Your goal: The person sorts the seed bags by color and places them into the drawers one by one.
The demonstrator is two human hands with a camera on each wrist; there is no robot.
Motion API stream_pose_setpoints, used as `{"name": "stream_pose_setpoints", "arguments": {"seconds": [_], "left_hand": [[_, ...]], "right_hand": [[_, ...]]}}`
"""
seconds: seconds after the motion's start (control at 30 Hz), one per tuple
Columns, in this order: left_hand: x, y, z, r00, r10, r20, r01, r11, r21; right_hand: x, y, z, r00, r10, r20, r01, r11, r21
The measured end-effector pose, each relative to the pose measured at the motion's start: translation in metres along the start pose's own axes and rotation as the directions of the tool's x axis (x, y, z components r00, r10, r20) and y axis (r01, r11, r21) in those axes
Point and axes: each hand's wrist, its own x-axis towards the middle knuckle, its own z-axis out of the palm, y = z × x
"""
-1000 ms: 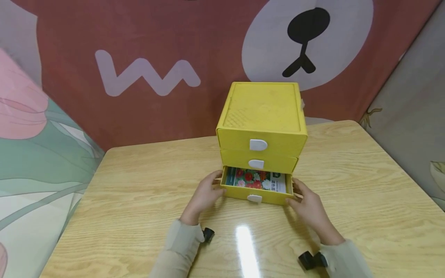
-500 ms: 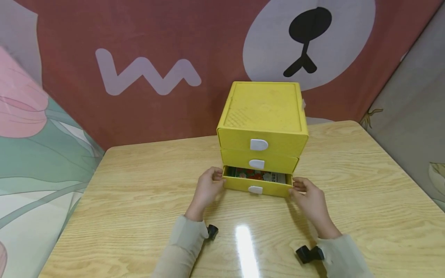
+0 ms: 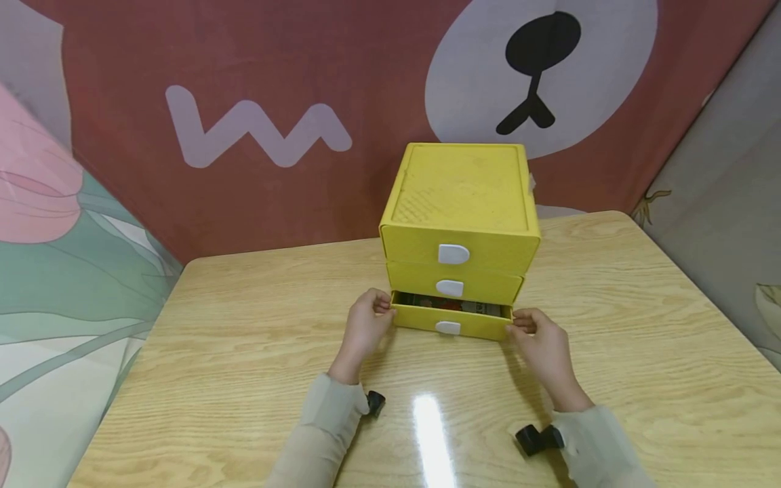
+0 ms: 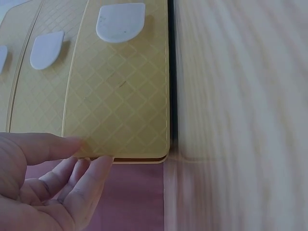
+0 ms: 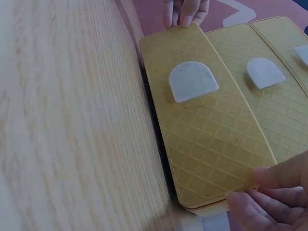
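A yellow cabinet (image 3: pixel 460 190) with three drawers stands at the back of the table. Its bottom drawer (image 3: pixel 421 318) sticks out a little, with a white tab handle (image 3: pixel 448 328) on the front. Only a strip of a printed, flowery sheet or packet (image 3: pixel 453 304) shows inside; the rest is hidden under the drawer above. My left hand (image 3: pixel 365 329) pinches the left edge of the drawer front, thumb on the face and fingers curled at the side. At the opposite edge my right hand (image 3: pixel 545 349) holds it likewise, as the right wrist view also shows.
The light wood table (image 3: pixel 262 318) runs out to both sides of the cabinet. Right behind it hangs a reddish-brown printed cloth (image 3: pixel 293 203). Black camera mounts (image 3: pixel 539 439) sit at the wrists, close over the tabletop.
The bottom drawer has slid back into the cabinet, hiding most of the flowery print. Both hands have moved away from me with it, still at its edges.
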Motion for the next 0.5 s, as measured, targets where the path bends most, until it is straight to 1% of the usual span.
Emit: {"name": "stream_pose_setpoints", "arguments": {"seconds": [0.17,0.33,0.5], "left_hand": [[0.0016,-0.0002,0.0011,1.0,0.002,-0.025,-0.002,1.0,0.017],[0.0042,-0.0009,0.0025,0.999,0.015,-0.043,-0.013,0.999,0.038],[0.0074,-0.0017,0.0038,0.998,0.012,-0.054,-0.009,0.999,0.044]], "right_hand": [[0.001,-0.0007,0.001,1.0,0.002,-0.02,-0.002,1.0,-0.011],[0.0028,0.0,0.0027,0.999,0.02,-0.042,-0.019,1.0,0.008],[0.0047,0.0018,0.0053,0.996,0.028,-0.08,-0.026,0.999,0.025]]}}
